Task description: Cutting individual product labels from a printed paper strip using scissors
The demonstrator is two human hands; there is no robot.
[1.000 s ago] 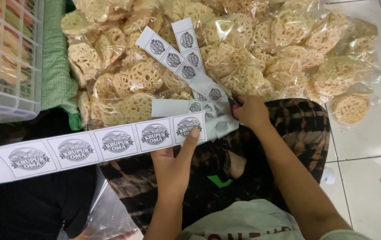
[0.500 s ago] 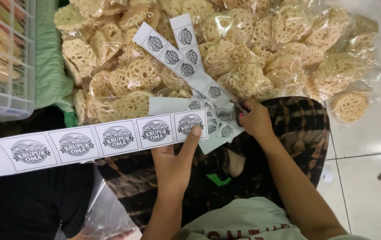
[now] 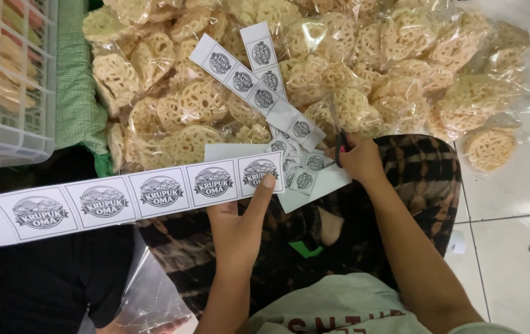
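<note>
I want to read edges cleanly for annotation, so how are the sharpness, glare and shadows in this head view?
Head view: even, soft indoor light; the label strip in the left hand is sharp; the clear cracker bags throw small glints; the right hand, holding scissors, looks slightly soft; only faint shadows on the floor tiles.

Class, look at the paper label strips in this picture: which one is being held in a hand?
The long horizontal strip, gripped at its right end by the left hand. The other strips lie loose on the cracker bags.
</note>
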